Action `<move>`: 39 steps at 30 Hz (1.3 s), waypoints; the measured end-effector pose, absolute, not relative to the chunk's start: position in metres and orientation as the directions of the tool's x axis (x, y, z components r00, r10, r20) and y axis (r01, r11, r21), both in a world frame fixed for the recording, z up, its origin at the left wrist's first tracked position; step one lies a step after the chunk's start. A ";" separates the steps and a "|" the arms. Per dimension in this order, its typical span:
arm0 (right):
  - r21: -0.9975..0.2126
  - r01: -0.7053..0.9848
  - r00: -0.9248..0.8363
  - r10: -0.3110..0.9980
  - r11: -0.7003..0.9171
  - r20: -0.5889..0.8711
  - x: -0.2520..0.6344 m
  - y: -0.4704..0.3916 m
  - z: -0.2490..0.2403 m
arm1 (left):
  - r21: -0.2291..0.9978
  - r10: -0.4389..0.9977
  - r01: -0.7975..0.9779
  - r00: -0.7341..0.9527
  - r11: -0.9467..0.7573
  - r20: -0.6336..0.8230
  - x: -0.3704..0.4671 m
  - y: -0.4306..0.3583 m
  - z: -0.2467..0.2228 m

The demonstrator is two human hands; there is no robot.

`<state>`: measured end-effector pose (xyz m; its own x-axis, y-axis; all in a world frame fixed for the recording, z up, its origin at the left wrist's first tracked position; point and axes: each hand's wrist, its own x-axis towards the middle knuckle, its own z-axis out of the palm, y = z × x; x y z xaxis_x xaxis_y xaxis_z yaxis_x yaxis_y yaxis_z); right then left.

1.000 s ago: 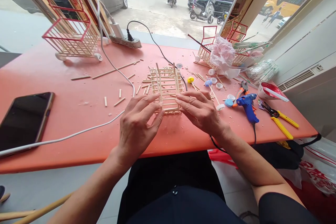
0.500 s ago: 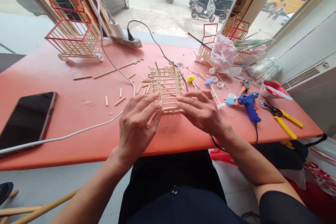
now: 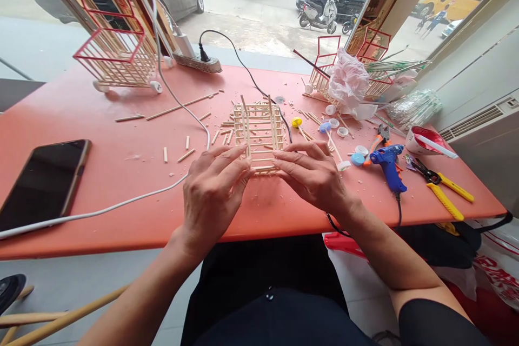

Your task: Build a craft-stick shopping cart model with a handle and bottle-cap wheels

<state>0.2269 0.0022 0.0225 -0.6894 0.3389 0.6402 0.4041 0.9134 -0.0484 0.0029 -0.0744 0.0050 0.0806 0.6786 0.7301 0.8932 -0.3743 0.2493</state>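
Note:
A small frame of pale wooden sticks [image 3: 261, 132] rests on the pink tabletop [image 3: 133, 173], with two longer sticks rising from it. My left hand [image 3: 214, 186] grips its near left corner between thumb and fingers. On the near right corner, the fingertips of my right hand [image 3: 314, 173] are closed in the same way. The fingers cover both near corners. Short cut sticks [image 3: 186, 155] lie to the left of the frame.
A phone [image 3: 42, 184] and a white cable lie left. A blue glue gun [image 3: 388, 165], yellow-handled pliers [image 3: 446, 194], bottle caps and a red-rimmed cup [image 3: 424, 140] are on the right. Red-trimmed stick carts [image 3: 117, 62] stand at the back.
The hands keep their hold on the frame with hardly any movement. The view has shifted slightly, and outside the window a rider on a scooter has moved left.

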 end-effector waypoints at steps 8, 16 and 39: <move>-0.174 0.390 -0.646 0.404 0.904 0.648 0.228 0.007 0.023 | 0.297 0.694 0.878 0.054 -0.376 0.718 0.004 -0.073 0.006; -0.007 0.372 -0.681 0.279 0.928 0.677 0.228 0.005 0.025 | 0.277 0.699 0.889 0.064 -0.363 0.712 0.005 -0.073 0.008; 0.040 0.489 -0.661 0.341 0.871 0.669 0.216 -0.002 0.019 | 0.240 0.660 0.867 0.128 -0.437 0.740 -0.004 -0.066 0.006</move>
<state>0.2155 -0.0015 0.0186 -0.6609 0.3406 0.6688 0.4892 0.8713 0.0397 -0.0042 -0.0662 0.0060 0.1277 0.6601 0.7402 0.8667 -0.4371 0.2403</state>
